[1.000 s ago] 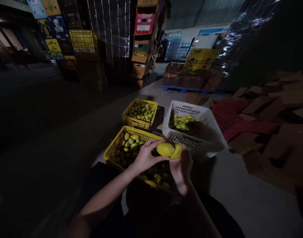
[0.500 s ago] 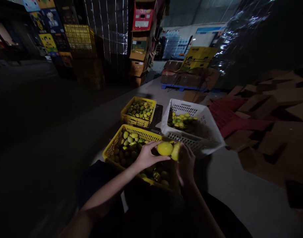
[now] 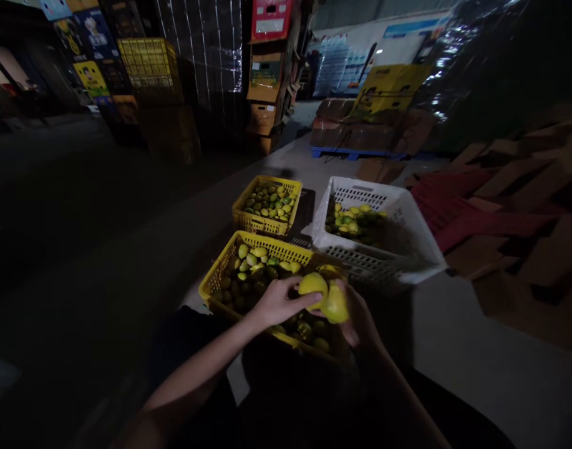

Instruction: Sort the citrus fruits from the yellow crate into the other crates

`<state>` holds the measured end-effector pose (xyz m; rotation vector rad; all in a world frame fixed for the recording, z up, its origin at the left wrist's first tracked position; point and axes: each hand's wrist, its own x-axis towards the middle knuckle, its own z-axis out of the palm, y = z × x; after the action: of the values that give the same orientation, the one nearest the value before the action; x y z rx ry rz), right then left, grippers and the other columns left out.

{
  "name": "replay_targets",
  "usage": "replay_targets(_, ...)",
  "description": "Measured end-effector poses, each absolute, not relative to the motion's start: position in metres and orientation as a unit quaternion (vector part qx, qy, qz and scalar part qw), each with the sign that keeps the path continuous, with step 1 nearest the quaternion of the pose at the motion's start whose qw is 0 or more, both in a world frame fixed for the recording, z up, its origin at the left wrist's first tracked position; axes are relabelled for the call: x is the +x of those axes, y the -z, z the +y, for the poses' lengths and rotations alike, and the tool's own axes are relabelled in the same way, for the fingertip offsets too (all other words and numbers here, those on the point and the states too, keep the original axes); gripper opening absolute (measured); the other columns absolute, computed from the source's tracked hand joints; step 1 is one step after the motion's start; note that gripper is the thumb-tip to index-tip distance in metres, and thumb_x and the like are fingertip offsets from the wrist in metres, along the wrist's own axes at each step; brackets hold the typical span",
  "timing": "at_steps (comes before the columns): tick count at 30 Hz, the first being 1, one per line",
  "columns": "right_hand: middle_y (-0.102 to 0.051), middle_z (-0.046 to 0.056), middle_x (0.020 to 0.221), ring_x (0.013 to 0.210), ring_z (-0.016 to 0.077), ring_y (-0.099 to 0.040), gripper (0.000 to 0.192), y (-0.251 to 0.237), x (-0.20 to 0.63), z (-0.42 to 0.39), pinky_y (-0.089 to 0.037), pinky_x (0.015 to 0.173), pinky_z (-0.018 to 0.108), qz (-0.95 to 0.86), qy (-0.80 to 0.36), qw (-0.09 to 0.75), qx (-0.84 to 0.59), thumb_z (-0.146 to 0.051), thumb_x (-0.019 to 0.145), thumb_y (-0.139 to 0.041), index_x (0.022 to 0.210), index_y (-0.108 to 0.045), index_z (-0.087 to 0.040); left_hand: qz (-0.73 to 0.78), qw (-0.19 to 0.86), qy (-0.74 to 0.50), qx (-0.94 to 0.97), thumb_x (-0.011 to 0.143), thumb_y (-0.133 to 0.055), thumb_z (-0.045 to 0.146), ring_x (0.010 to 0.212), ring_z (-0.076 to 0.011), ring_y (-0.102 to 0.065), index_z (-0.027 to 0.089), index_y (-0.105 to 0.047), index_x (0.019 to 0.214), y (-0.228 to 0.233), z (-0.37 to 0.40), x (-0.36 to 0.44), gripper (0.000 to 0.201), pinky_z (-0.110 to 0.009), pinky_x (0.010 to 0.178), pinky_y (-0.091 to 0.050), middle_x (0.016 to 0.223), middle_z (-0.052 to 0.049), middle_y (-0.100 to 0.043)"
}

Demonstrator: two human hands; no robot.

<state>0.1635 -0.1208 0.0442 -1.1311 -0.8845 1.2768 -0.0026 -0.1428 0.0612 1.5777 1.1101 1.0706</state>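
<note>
My left hand [image 3: 281, 304] is closed round a yellow lemon [image 3: 312, 288], thumb across its front. A second lemon [image 3: 335, 304] is in my right hand [image 3: 359, 315], whose fingers are partly hidden behind the fruit. The two lemons are side by side, close together, above the near yellow crate [image 3: 214, 269]. Inside that crate lie many green and yellow lemons [image 3: 252, 259], the front ones in shadow.
Behind stands another yellow crate [image 3: 241, 217] full of lemons. To its right, a white crate [image 3: 419, 246] holds yellow and green lemons. Flattened cardboard [image 3: 510, 274] is piled at the right. A blue pallet [image 3: 351, 153] carries boxes; stacked cartons [image 3: 263, 81] rise at the back.
The lemon in my right hand has turned and dropped slightly, showing more of its side. My left thumb now lies across its lemon. The view has shifted a little, moving the crates slightly.
</note>
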Motion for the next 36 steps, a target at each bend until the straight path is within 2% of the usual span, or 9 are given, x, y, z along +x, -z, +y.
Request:
replay_targets(3, -0.067, 0.006, 0.061, 0.065, 0.0278, -0.067, 0.036, -0.037, 0.166, -0.134, -0.057, 0.061, 0.042, -0.366, -0.642, 0.469, -0.484, -0.055, 0.069, -0.068, 0.068, -0.068, -0.020, 0.504, 0.476, -0.420, 0.586, 0.089, -0.051, 0.056, 0.073, -0.0199, -0.064, 0.017, -0.072, 0.095, -0.055, -0.151, 0.002, 0.045, -0.029, 0.069, -0.049, 0.079, -0.005, -0.071)
replay_targets(6, -0.073, 0.007, 0.075, 0.075, 0.0287, -0.068, 0.036, -0.021, 0.178, -0.143, -0.056, 0.068, 0.039, -0.462, -0.563, 0.501, -0.467, -0.052, 0.059, -0.079, 0.076, -0.072, -0.021, 0.539, 0.494, -0.407, 0.548, 0.088, -0.052, 0.057, 0.064, -0.0191, -0.062, 0.021, -0.070, 0.093, -0.051, -0.155, 0.009, 0.040, -0.028, 0.062, -0.049, 0.069, -0.003, -0.068)
replay_targets(10, -0.075, 0.006, 0.087, 0.083, 0.0295, -0.067, 0.050, 0.002, 0.193, -0.142, -0.055, 0.074, 0.039, -0.491, -0.457, 0.556, -0.491, -0.044, 0.040, -0.089, 0.083, -0.074, -0.023, 0.548, 0.482, -0.389, 0.563, 0.087, -0.052, 0.054, 0.071, -0.0197, -0.062, 0.021, -0.068, 0.089, -0.050, -0.151, 0.016, 0.037, -0.029, 0.068, -0.049, 0.076, -0.003, -0.068)
replay_targets(15, -0.068, 0.004, 0.064, 0.067, 0.0237, -0.063, 0.030, -0.004, 0.181, -0.131, -0.054, 0.065, 0.036, -0.407, -0.460, 0.575, -0.540, -0.052, 0.064, -0.075, 0.067, -0.071, -0.022, 0.533, 0.483, -0.394, 0.572, 0.086, -0.050, 0.053, 0.070, -0.0192, -0.061, 0.020, -0.065, 0.081, -0.048, -0.140, 0.022, 0.036, -0.027, 0.066, -0.048, 0.071, -0.002, -0.065)
replay_targets(18, -0.065, 0.003, 0.058, 0.063, 0.0221, -0.062, 0.028, -0.020, 0.166, -0.129, -0.054, 0.061, 0.035, -0.345, -0.459, 0.597, -0.561, -0.049, 0.063, -0.074, 0.061, -0.067, -0.022, 0.526, 0.498, -0.414, 0.552, 0.086, -0.050, 0.052, 0.066, -0.0179, -0.060, 0.021, -0.063, 0.082, -0.046, -0.135, 0.024, 0.034, -0.027, 0.063, -0.047, 0.068, -0.001, -0.062)
replay_targets(22, -0.064, 0.002, 0.057, 0.056, 0.0229, -0.063, 0.030, -0.041, 0.154, -0.128, -0.054, 0.053, 0.037, -0.296, -0.530, 0.591, -0.531, -0.051, 0.063, -0.072, 0.069, -0.067, -0.022, 0.500, 0.529, -0.462, 0.507, 0.082, -0.055, 0.053, 0.063, -0.0166, -0.059, 0.020, -0.064, 0.082, -0.048, -0.130, 0.024, 0.035, -0.028, 0.062, -0.047, 0.069, -0.001, -0.064)
replay_targets(28, -0.067, 0.004, 0.060, 0.063, 0.0234, -0.069, 0.030, -0.067, 0.151, -0.120, -0.058, 0.057, 0.036, -0.202, -0.662, 0.559, -0.457, -0.051, 0.070, -0.063, 0.067, -0.062, -0.021, 0.393, 0.652, -0.559, 0.328, 0.079, -0.048, 0.064, 0.063, -0.0182, -0.062, 0.016, -0.062, 0.079, -0.060, -0.127, 0.025, 0.051, -0.028, 0.057, -0.050, 0.069, -0.006, -0.066)
replay_targets(32, -0.068, 0.002, 0.062, 0.058, 0.0206, -0.068, 0.023, -0.081, 0.145, -0.121, -0.058, 0.056, 0.033, -0.189, -0.701, 0.550, -0.412, -0.044, 0.077, -0.061, 0.077, -0.064, -0.022, 0.333, 0.730, -0.570, 0.180, 0.083, -0.051, 0.049, 0.058, -0.0145, -0.061, 0.014, -0.061, 0.086, -0.065, -0.125, 0.022, 0.037, -0.024, 0.055, -0.051, 0.069, -0.005, -0.065)
replay_targets(36, -0.070, 0.003, 0.065, 0.055, 0.0172, -0.066, 0.013, -0.089, 0.136, -0.123, -0.056, 0.052, 0.027, -0.125, -0.731, 0.558, -0.372, -0.030, 0.081, -0.060, 0.074, -0.062, -0.020, 0.299, 0.753, -0.581, 0.083, 0.092, -0.039, 0.032, 0.051, -0.0128, -0.059, 0.012, -0.061, 0.093, -0.068, -0.120, 0.016, 0.030, -0.022, 0.052, -0.051, 0.064, -0.004, -0.062)
